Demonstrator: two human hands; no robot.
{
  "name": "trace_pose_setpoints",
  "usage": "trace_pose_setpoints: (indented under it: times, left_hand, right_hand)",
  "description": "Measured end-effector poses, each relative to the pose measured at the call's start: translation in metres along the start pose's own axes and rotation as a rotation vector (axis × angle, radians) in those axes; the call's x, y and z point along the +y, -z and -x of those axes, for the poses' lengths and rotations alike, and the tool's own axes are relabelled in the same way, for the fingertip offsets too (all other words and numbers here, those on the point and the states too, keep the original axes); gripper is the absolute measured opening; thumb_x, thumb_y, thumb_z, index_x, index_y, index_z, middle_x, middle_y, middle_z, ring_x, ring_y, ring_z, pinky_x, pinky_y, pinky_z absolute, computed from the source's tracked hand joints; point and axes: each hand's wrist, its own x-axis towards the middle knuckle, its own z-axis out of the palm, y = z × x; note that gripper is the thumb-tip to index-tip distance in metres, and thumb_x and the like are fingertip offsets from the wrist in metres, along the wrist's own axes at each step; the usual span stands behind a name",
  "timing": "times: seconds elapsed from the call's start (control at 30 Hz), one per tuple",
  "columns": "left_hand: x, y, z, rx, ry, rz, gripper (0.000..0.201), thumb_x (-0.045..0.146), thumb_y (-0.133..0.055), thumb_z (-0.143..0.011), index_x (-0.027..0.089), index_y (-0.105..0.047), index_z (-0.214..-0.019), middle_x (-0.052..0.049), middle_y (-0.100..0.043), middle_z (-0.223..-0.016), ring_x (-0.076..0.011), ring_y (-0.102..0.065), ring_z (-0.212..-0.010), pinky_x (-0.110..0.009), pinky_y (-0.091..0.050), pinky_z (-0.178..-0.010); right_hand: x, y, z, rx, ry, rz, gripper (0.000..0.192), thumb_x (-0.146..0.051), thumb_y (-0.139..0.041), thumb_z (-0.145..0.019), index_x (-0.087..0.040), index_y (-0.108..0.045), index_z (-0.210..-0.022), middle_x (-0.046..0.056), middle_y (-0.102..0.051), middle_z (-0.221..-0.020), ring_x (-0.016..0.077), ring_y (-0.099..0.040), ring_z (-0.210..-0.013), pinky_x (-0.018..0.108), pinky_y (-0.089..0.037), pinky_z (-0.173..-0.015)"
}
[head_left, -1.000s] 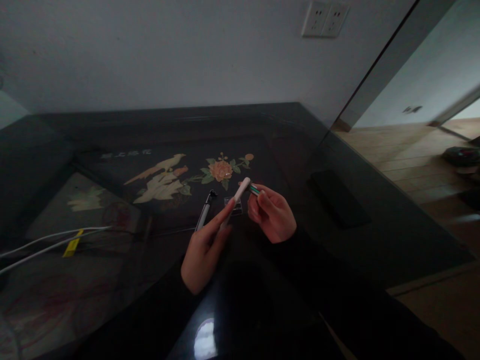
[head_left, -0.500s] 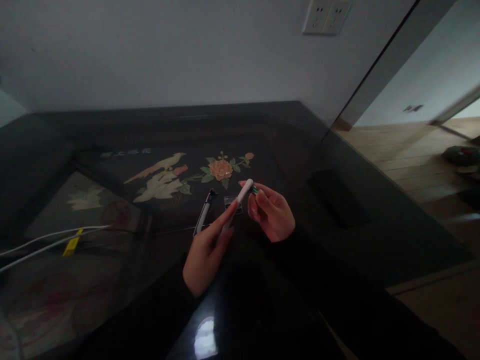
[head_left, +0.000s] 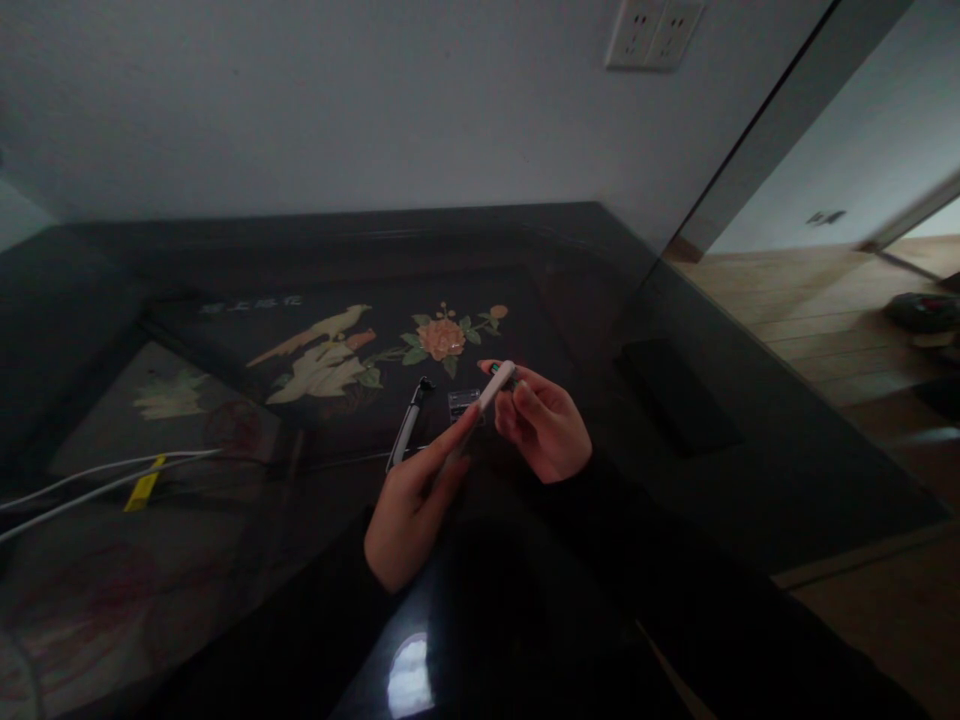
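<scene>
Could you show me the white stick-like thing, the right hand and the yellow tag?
White stick-like thing (head_left: 496,387): head view, side of its upper part.
Right hand (head_left: 548,427): head view, middle of the hand.
Yellow tag (head_left: 143,488): head view, below the cable.

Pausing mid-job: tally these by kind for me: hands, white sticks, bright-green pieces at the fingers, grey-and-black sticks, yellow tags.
Hands: 2 (left hand, right hand)
White stick: 1
Green piece: 1
Grey-and-black stick: 1
Yellow tag: 1
Total: 6
</scene>
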Motion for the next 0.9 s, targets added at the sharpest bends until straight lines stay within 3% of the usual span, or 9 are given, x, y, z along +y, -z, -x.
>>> trace_pose_setpoints:
  times: [0.4, 0.9]
  left_hand:
    - [-0.0075, 0.0035, -0.0037, 0.059, 0.000, -0.062, 0.046, 0.026, -0.048, -0.095, 0.025, -0.045, -0.141, -0.003, -0.053, -0.141, -0.0210, -0.052, -0.128, -0.034, -0.040, -0.108]
    - [-0.0007, 0.0043, -0.0034, 0.007, -0.071, -0.094, 0.045, 0.021, -0.046, -0.095, 0.020, -0.046, -0.140, -0.005, -0.054, -0.139, -0.0195, -0.058, -0.122, -0.031, -0.046, -0.103]
  right_hand:
    - [0.0013, -0.0005, 0.0007, -0.043, 0.069, 0.011, 0.041, -0.050, -0.075, -0.070, -0.018, -0.066, -0.095, -0.008, -0.050, -0.049, 0.0059, -0.036, -0.039, 0.023, -0.022, -0.039]
    - [-0.0012, -0.0021, 0.0016, -0.059, 0.059, 0.023, 0.042, -0.047, -0.072, -0.074, -0.015, -0.070, -0.101, -0.007, -0.049, -0.050, 0.0055, -0.036, -0.040, 0.023, -0.023, -0.040]
